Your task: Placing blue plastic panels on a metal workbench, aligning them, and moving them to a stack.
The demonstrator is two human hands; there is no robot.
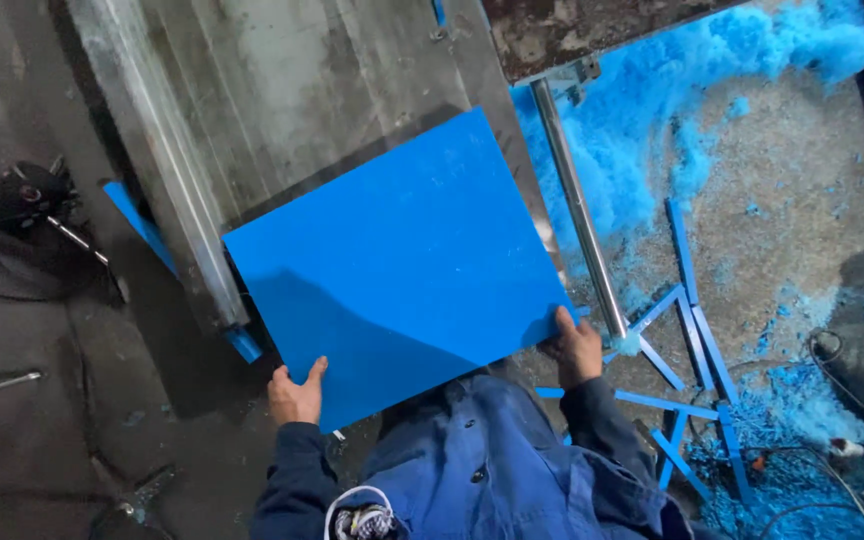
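Over the worn grey metal tabletop point(282, 90), the flat square blue plastic sheet point(397, 270) lay tilted, its near edge gripped by the left hand point(295, 395) and right hand point(574, 348), fingers closed around it; keeping it flat and level looked wise

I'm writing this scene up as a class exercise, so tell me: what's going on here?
A person in a blue work jacket holds a flat blue panel by its near edge, the left hand at one corner and the right hand at the other. The panel lies partly over a worn metal table. On the floor to the right lie thin blue offcut strips and heaps of blue shavings.
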